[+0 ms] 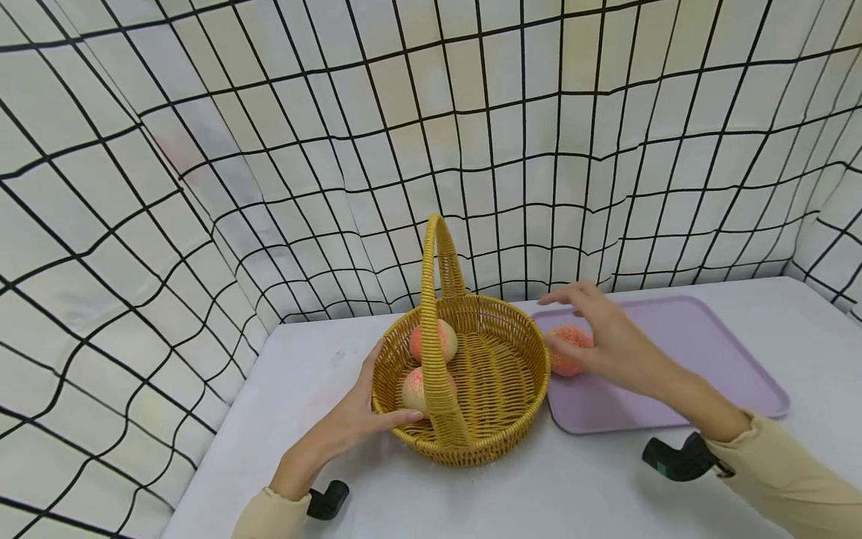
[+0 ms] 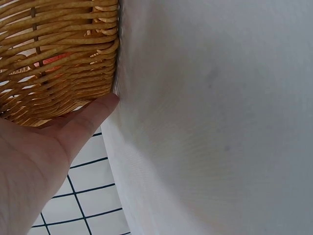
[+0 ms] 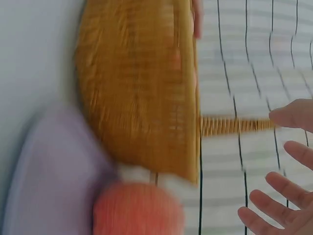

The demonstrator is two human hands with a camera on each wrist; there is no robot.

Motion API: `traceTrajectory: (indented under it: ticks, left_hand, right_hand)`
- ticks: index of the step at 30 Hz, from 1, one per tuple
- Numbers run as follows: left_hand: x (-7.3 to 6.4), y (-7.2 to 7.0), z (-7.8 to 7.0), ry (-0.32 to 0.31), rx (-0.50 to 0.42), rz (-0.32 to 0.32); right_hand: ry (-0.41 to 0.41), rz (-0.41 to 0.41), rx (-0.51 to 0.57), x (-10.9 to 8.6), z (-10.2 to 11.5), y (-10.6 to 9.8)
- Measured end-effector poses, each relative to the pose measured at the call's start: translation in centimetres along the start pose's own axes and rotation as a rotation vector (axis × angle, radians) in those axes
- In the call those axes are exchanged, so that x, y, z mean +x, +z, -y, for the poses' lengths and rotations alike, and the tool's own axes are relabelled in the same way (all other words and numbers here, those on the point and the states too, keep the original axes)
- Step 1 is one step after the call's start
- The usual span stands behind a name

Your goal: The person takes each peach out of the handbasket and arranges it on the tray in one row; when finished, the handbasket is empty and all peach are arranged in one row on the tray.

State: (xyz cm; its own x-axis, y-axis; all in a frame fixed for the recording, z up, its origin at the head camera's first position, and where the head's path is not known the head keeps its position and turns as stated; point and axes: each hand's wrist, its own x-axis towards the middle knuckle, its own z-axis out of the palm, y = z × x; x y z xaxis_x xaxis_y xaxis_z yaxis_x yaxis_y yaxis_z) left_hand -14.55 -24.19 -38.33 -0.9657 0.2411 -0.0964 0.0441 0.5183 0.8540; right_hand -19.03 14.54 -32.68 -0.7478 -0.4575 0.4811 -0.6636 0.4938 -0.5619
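Behind the work area hangs white cloth bearing a black grid, creased near its foot. Below it stands a white table. On the table's right part lies a flat lilac tray, its left end just beside the basket. The woven yellow-brown basket stands upright on the table, its tall arched handle raised. The left hand grasps the basket's left side — thumb at the rim, fingers against the outer wall. The right hand is free of any grip, fingers spread; the right wrist view, though blurred, shows it apart from the fruit beneath. Beige sleeves cover both forearms, with a black wrist mount at each cuff. Smallest are the peaches: a coral peach on the tray's left end — below the right hand — and two pink-and-cream peaches inside the basket, toward its left.
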Motion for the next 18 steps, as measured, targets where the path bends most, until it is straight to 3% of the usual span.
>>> traceTrajectory:
  ticks: [7,15,18]
  left_hand:
    - [0.3,0.3,-0.1,0.010,-0.015,0.014]
    - [0.3,0.1,-0.1,-0.001,0.013,0.008]
    - [0.2,0.0,0.0,0.006,0.009,0.004]
  right_hand:
    - [-0.114,0.147,0.104,1.5,4.1,6.7]
    - [-0.050,0.326,0.164,3.6,4.8,11.5]
    - [-0.122,0.376,0.214,4.4,4.8,12.6]
